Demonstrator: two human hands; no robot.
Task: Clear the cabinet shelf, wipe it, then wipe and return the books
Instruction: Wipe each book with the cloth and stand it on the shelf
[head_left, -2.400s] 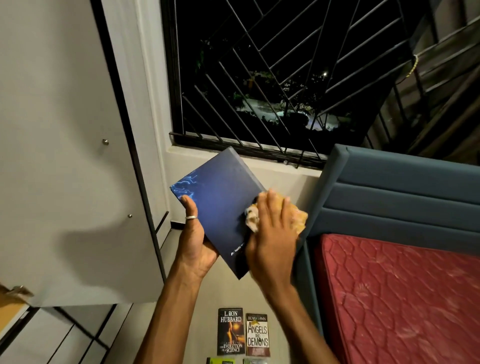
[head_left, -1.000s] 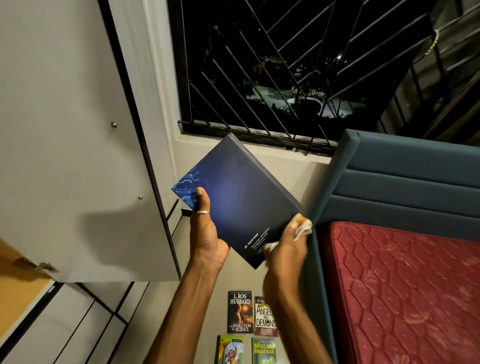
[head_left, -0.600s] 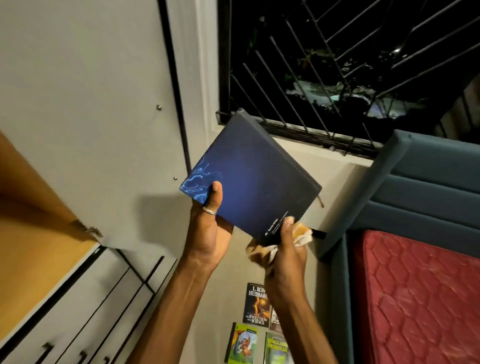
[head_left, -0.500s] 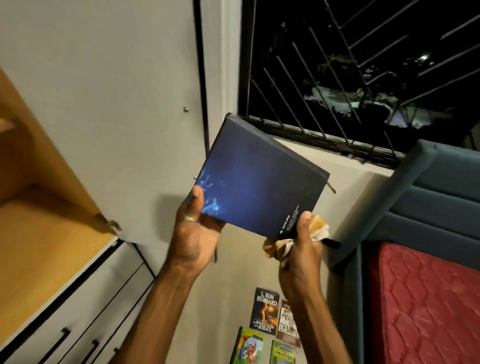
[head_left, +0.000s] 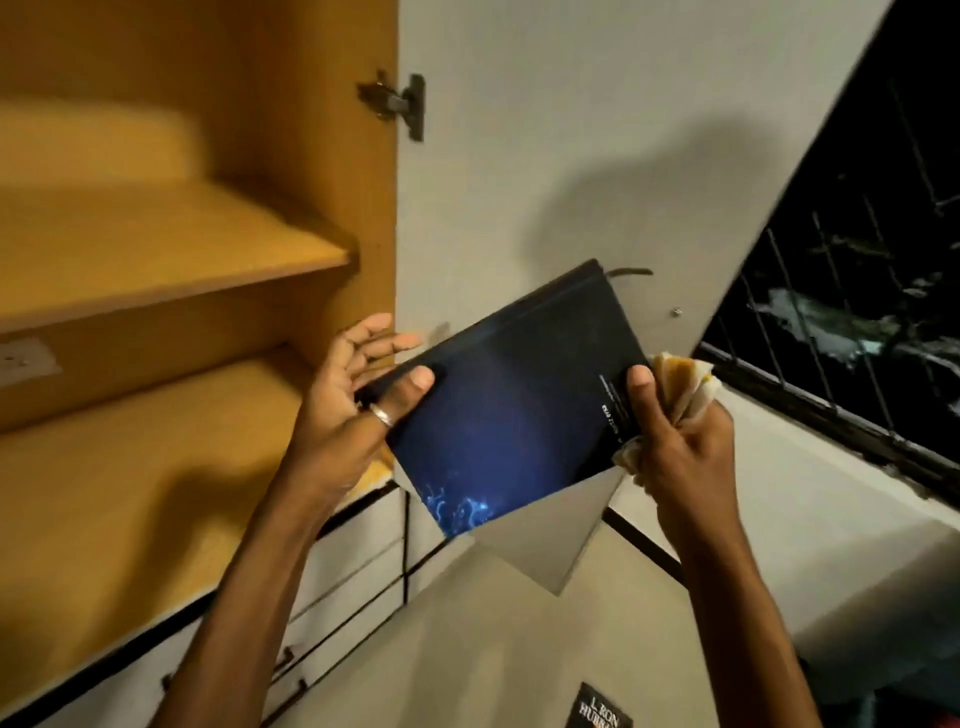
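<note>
- The dark blue book (head_left: 514, 410) sits at the centre of the frame, tilted, held in the air in front of the open cabinet door (head_left: 597, 171), to the right of the bare wooden shelf (head_left: 130, 457) at middle left.
- Left hand (head_left: 353, 410): the thumb presses on the cover near the book's left edge, while the fingers spread loosely behind it. This is a light pinch more than a firm grip.
- Right hand (head_left: 675, 441): the thumb clamps the book's right edge, and the curled fingers also bunch a yellowish cloth (head_left: 680, 384) against the back. So this grip holds both book and cloth.
- Handling, as a judgement: the book looks like a stiff hardcover with a smooth, slightly glossy cover. It is probably moderately heavy and may slip where only a thumb tip bears on it.
- It is best taken at two opposite edges, or along the spine, with the fingers flat underneath.
- A thin ribbon marker (head_left: 631, 271) pokes out at the book's top corner and could snag.
- Another book (head_left: 597, 709) lies on the floor at the bottom of the frame.
</note>
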